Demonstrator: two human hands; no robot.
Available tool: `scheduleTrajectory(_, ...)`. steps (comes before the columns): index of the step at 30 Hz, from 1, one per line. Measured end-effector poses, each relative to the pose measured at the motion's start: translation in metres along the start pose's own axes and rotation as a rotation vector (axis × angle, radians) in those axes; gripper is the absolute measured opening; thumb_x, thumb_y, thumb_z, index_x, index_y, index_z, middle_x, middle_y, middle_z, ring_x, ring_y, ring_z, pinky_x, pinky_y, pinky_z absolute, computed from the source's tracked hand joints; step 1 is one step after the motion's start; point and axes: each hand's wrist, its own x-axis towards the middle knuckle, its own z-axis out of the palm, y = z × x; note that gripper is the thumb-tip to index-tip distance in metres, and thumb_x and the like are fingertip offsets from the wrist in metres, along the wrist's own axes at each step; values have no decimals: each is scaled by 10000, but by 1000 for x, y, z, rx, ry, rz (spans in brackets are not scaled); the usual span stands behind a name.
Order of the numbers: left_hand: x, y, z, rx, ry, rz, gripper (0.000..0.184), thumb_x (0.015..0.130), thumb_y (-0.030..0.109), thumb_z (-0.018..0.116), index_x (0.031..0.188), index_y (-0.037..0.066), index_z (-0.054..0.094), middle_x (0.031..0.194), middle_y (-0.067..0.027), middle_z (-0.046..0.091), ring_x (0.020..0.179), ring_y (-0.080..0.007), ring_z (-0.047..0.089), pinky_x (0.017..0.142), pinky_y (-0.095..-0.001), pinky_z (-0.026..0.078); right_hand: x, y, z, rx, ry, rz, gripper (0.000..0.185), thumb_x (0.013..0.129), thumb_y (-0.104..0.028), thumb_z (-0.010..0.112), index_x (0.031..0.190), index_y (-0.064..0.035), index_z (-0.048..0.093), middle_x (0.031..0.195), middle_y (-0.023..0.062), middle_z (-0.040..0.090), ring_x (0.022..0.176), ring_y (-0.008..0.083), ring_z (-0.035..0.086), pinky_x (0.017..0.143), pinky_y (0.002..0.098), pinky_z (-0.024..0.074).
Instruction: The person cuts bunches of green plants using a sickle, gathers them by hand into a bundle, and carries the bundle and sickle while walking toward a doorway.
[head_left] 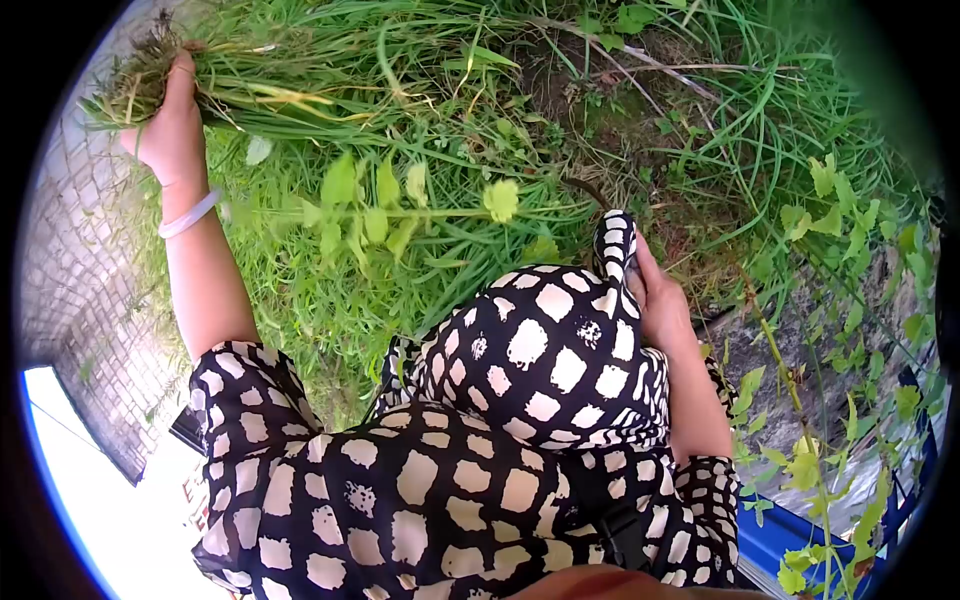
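Note:
My left hand [172,140], with a pale bangle at the wrist, is raised at the upper left. It is closed around a bundle of pulled grass [300,105], whose brown, tangled root end is at the far left and whose blades trail right. Beside my knee in patterned cloth [565,345], my right hand [655,295] has its fingers curled, partly hidden by the cloth. What it grips is hidden. A thin, dark, curved piece [588,190] shows just beyond the knee, near bare soil [625,120].
Dense green grass [300,270] covers the ground ahead. A leafy stem [400,212] crosses in front. Paving [90,230] lies at the left. At the right are leafy vines [800,460], a grey rough surface [770,350] and a blue object [780,530].

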Motion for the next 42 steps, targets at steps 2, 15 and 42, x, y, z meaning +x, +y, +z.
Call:
scheduleTrajectory(2, 14, 27, 13, 20, -58, 86, 213, 744, 104, 685, 918, -14, 657, 834, -83, 674, 762, -134, 629, 728, -248, 480, -6, 7, 2, -128, -97, 44, 498, 924, -303, 431, 1392, -295, 260, 1001, 232, 598, 842, 387, 606, 779, 442, 488)
scheduleTrajectory(15, -47, 175, 120, -132, -1062, -16, 262, 795, 92, 615, 1053, 44, 620, 1018, -127, 652, 873, -175, 609, 778, -287, 474, -36, 31, 7, -207, -5, 95, 487, 929, -272, 400, 1395, -291, 260, 978, 217, 600, 826, 369, 612, 733, 438, 500)
scheduleTrajectory(42, -265, 84, 155, 540, -1241, 146, 84, 705, 115, 533, 754, 88, 596, 702, -105, 641, 693, -252, 629, 669, -386, 455, 86, 26, 33, 374, -292, 73, 481, 863, -272, 508, 1322, -153, 424, 1127, 227, 571, 1027, 283, 562, 857, 319, 430)
